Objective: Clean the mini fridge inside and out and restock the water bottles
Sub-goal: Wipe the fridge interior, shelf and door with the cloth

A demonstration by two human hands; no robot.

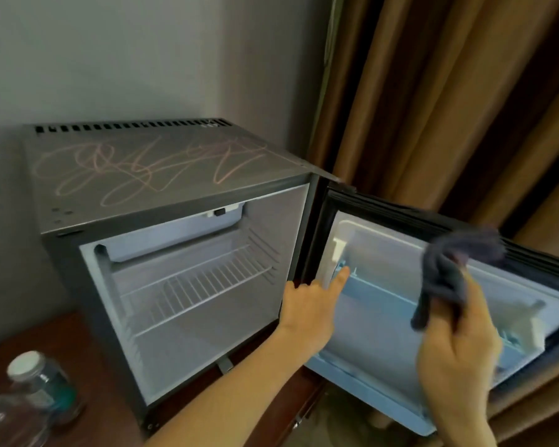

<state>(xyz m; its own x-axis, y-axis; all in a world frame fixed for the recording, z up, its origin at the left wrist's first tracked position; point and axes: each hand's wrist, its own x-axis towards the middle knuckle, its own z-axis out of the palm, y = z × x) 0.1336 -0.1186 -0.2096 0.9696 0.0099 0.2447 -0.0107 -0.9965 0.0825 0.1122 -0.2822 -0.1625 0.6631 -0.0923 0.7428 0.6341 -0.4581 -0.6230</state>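
The grey mini fridge (162,195) stands on a dark wooden table, its top scrawled with pinkish scribbles (149,169). Its door (400,285) is swung open to the right, showing the white inner liner and a door shelf. Inside the fridge a white wire shelf (194,291) is bare. My left hand (310,311) reaches to the hinge side of the door, forefinger stretched out and touching the door shelf's end. My right hand (455,350) grips a dark blue-grey cloth (449,272) in front of the door liner. Two water bottles (42,385) stand at the lower left.
Brown curtains (449,108) hang right behind the open door. A grey wall (126,59) backs the fridge. The table's front edge (307,411) runs below the door, with a drop to the floor beyond it.
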